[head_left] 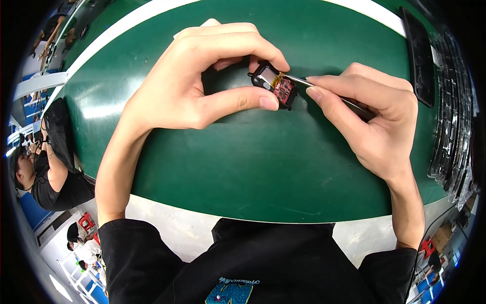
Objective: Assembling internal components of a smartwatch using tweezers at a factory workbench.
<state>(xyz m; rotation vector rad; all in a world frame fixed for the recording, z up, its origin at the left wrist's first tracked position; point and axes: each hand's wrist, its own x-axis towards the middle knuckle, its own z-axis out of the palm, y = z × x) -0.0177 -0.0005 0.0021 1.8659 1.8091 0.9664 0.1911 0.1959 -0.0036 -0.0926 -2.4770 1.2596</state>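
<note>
We see a small black module (pixel 273 83), its red circuit board and silvery part exposed, held above the green counter (pixel 253 167) toward its far edge. Our left hand (pixel 202 86) pinches it by the outer casing between thumb and forefinger. Our right hand (pixel 364 116) is closed on thin metal tweezers (pixel 304 81), tips touching the module's top. We judge it light, stiff and fragile; hold the casing edges, not the board. Dark trays (pixel 450 116) line the counter's right edge.
</note>
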